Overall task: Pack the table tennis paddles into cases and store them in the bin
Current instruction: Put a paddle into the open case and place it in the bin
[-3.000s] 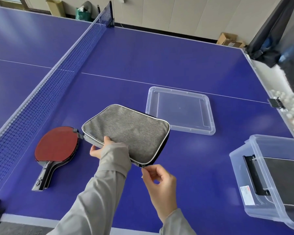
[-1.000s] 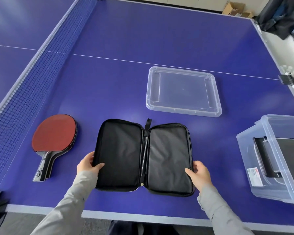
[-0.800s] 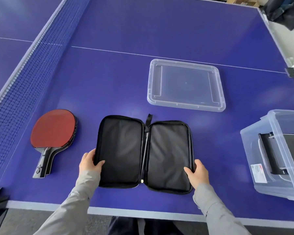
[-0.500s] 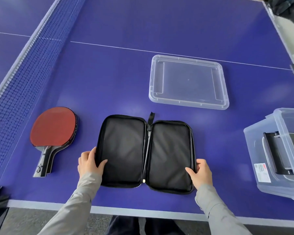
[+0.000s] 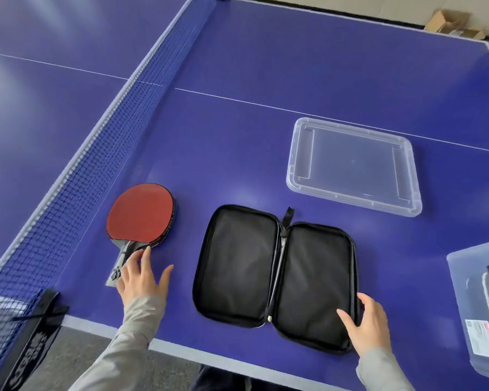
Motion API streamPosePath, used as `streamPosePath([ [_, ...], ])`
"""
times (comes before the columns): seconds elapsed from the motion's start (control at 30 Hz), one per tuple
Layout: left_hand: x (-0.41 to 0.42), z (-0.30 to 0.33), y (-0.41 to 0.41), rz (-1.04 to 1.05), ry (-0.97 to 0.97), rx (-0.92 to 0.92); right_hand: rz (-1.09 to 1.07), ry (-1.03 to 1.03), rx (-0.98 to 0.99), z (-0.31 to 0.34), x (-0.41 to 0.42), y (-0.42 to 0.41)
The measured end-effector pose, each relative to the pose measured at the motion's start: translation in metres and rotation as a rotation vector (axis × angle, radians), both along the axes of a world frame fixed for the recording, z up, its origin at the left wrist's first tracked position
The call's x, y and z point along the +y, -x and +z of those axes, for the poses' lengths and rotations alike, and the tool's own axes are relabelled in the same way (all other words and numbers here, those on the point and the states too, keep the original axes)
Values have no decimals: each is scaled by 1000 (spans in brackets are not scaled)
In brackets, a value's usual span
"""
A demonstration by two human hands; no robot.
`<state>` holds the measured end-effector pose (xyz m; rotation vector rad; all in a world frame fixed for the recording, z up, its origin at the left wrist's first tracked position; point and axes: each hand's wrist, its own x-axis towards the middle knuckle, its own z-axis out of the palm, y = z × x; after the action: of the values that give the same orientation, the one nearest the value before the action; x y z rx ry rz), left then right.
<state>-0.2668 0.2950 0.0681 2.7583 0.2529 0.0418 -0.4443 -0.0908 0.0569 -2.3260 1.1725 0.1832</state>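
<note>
Reaching: left hand (image 5: 140,279) is over the paddle (image 5: 140,214) handle, fingers spread and fairly straight, tips touching or just above the handle near the blade's neck. Grip wide, nothing held yet. Right hand (image 5: 369,324) rests on the near right corner of the case (image 5: 274,273), fingers loosely bent over the edge and thumb lying on the lining; it steadies the case, and I cannot tell whether it pinches the rim.

Paddle lies flat on the desk (image 5: 266,108), red rubber up, handle pointing toward the person, between the net (image 5: 76,176) and the case, apart from both. A second black edge shows under the red face, so possibly two paddles are stacked; cannot confirm.

Case lies unzipped and spread flat, black lining up, spine running away from the person, just right of the paddle.

Handling judgement: paddle looks light and rigid. The rubber face is probably tacky and marks easily, so take it by the handle. Lying flat, the handle offers little to get under, so tip an edge up first. Case is soft fabric and will flop and slide on the smooth desk, hence the steadying hand.

Bin (image 5: 476,309) stands at far right, partly out of view, with something dark already inside. Its clear lid (image 5: 353,167) lies beyond the case.
</note>
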Motion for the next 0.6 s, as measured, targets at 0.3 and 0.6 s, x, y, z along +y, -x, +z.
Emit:
streamPosePath([
  [0.3,62,-3,-40,227,49,238,2,20,91,5,8,0],
  [0.6,70,-14,-53,257,221,303,90,94,243,15,15,-2],
])
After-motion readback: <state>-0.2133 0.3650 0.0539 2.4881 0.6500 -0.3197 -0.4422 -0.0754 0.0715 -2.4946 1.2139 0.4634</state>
